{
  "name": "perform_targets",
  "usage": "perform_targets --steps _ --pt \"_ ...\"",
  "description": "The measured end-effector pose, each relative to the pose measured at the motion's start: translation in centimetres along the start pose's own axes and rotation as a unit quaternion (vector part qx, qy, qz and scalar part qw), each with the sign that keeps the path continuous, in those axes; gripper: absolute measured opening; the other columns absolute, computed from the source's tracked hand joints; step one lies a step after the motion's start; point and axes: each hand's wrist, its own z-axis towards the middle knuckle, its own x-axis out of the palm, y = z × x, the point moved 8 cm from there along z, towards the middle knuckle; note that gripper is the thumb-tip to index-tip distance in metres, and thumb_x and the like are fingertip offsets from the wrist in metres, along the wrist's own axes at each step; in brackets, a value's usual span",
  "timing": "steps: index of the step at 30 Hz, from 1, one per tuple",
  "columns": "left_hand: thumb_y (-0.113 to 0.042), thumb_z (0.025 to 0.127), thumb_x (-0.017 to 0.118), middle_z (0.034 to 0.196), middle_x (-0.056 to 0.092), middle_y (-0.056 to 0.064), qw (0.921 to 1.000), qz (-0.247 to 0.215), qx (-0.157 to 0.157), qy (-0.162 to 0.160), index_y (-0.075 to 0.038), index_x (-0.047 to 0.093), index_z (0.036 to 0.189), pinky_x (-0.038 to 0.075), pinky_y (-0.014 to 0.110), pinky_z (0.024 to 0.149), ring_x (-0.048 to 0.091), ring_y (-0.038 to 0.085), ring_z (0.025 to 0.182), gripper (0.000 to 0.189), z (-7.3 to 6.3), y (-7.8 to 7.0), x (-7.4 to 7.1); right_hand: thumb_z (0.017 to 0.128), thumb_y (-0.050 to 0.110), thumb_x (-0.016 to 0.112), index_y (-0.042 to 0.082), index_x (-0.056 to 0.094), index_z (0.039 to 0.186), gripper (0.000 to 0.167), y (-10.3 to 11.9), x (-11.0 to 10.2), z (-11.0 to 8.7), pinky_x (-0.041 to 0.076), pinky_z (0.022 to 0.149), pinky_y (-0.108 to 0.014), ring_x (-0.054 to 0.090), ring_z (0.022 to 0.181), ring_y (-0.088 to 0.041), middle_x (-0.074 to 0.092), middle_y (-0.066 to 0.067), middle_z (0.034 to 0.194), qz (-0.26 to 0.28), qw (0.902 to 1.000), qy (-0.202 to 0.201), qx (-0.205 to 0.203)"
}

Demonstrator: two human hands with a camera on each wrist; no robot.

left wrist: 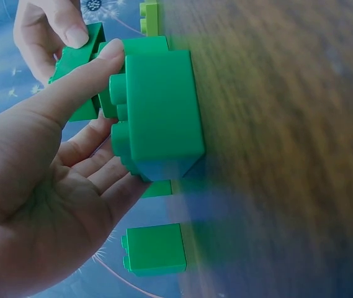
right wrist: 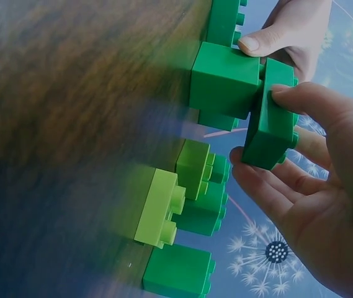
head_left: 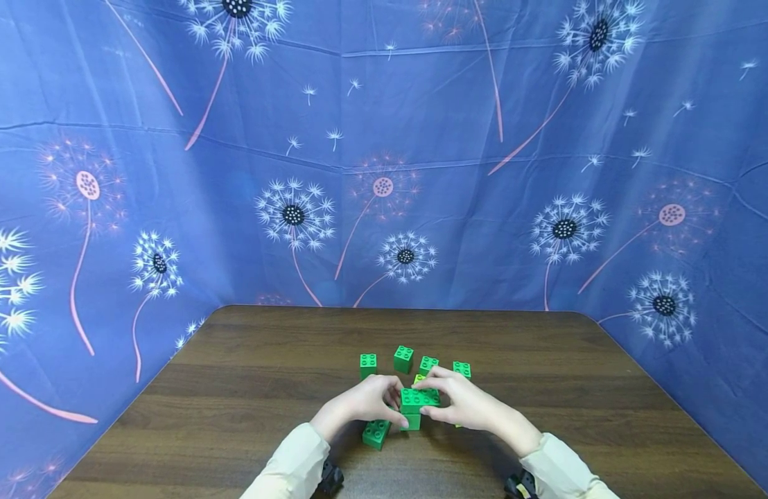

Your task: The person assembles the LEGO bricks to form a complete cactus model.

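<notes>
My right hand point(head_left: 464, 403) pinches a flat green toy building brick point(right wrist: 268, 121) between thumb and fingers. This brick lies over a taller green block point(right wrist: 224, 81) and juts out past it to the right. In the right wrist view it looks slightly tilted, with a narrow gap at the joint. My left hand point(head_left: 367, 402) steadies the taller block, its thumb against the near side and its fingers behind. That block stands on the table. Just by the left hand lies a loose green brick point(head_left: 376, 434), large in the left wrist view.
Behind the hands stand several green blocks, among them one at the left point(head_left: 368, 365), one in the middle point(head_left: 403, 359) and one at the right point(head_left: 461, 369). Two lime bricks, one nearer point(right wrist: 156, 208) and one farther point(right wrist: 193, 169), stand beside the right hand. A blue dandelion cloth point(head_left: 384, 138) hangs behind the brown table point(head_left: 234, 388).
</notes>
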Motion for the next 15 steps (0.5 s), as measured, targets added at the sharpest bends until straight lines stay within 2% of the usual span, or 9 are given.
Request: perform_targets --steps 7,11,15 --pt "-0.019 0.073 0.081 0.083 0.066 0.001 1.0000 0.001 0.004 -0.001 -0.006 0.058 0.099 0.048 0.018 0.067 0.061 0.004 0.072 0.037 -0.02 -0.15 -0.05 0.087 0.020 0.065 0.011 0.063 0.117 0.032 0.18 -0.04 0.01 0.037 0.058 -0.017 0.041 0.065 -0.010 0.050 0.004 0.094 0.004 1.0000 0.003 0.003" --pt "-0.019 0.073 0.081 0.082 0.066 0.001 1.0000 -0.001 0.004 0.000 -0.006 0.059 0.098 0.048 0.018 0.066 0.060 0.003 0.070 0.036 -0.06 -0.13 -0.02 0.086 0.019 0.066 0.011 0.064 0.116 0.031 0.08 0.02 -0.03 0.037 0.059 -0.017 0.045 0.069 -0.015 0.048 0.005 0.093 0.010 0.9999 0.004 0.008" --pt "-0.018 0.072 0.081 0.081 0.066 0.001 1.0000 -0.001 0.005 0.000 -0.007 0.059 0.097 0.048 0.018 0.066 0.060 0.003 0.070 0.035 -0.08 -0.20 0.00 0.086 0.021 0.067 0.012 0.064 0.116 0.031 -0.02 0.02 -0.12 0.036 0.059 -0.017 0.044 0.072 -0.014 0.048 0.005 0.093 0.020 0.9997 0.006 0.011"
